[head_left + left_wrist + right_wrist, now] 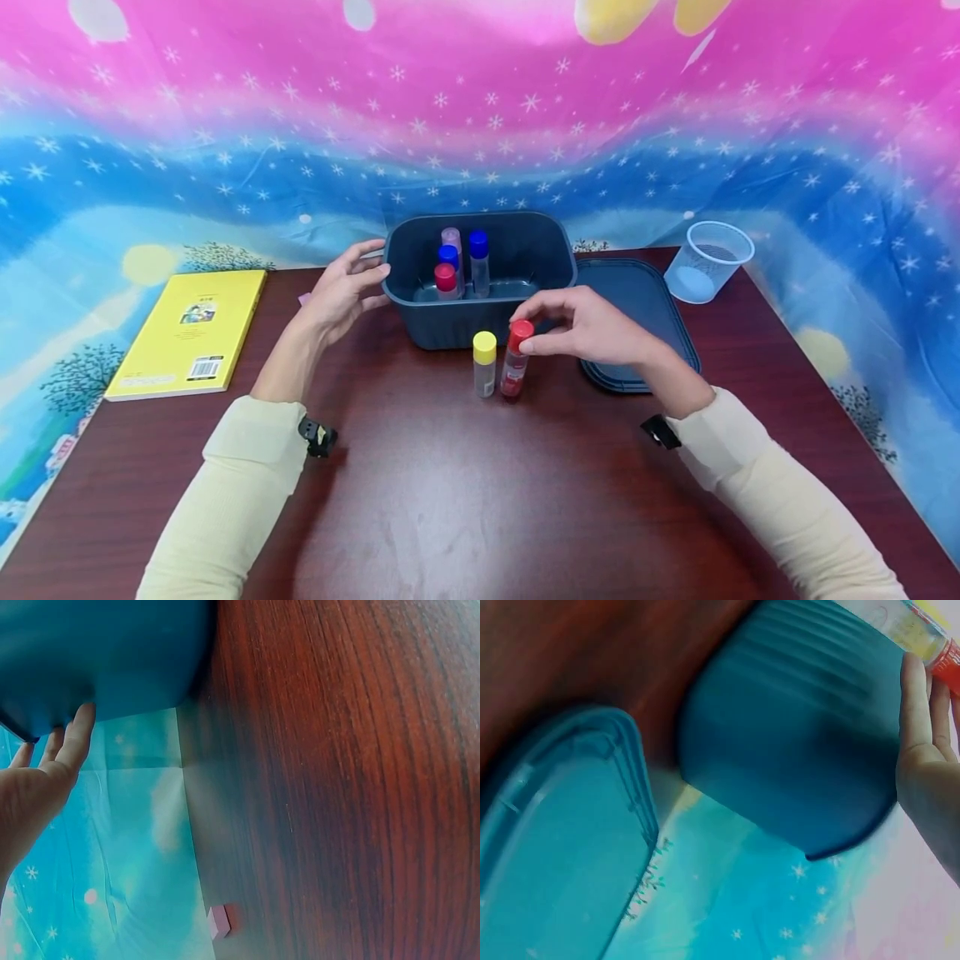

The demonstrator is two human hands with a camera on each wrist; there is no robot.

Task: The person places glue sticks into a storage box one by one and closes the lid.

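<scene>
My right hand (588,329) pinches a small clear bottle by its red cap (520,335), thumb on the near side, in front of the dark bin (427,327). Red stuff shows in the lower part of that bottle. Just left of it stands a similar bottle with a yellow cap (484,367). At the bin's left end, my left hand (341,287) touches the rim and side with loosely extended fingers. Inside the bin stand several capped bottles: two with blue caps, one with a red cap (445,277) and a pink one (451,237). In the right wrist view the red-capped bottle (934,649) is partly cut off.
The dark lid (630,312) lies right of the bin, under my right forearm. A white mesh cup (708,262) stands at the back right corner. To the left lies a yellow book (191,333). A small pink block (218,922) sits by the table's back edge, before a patterned cloth.
</scene>
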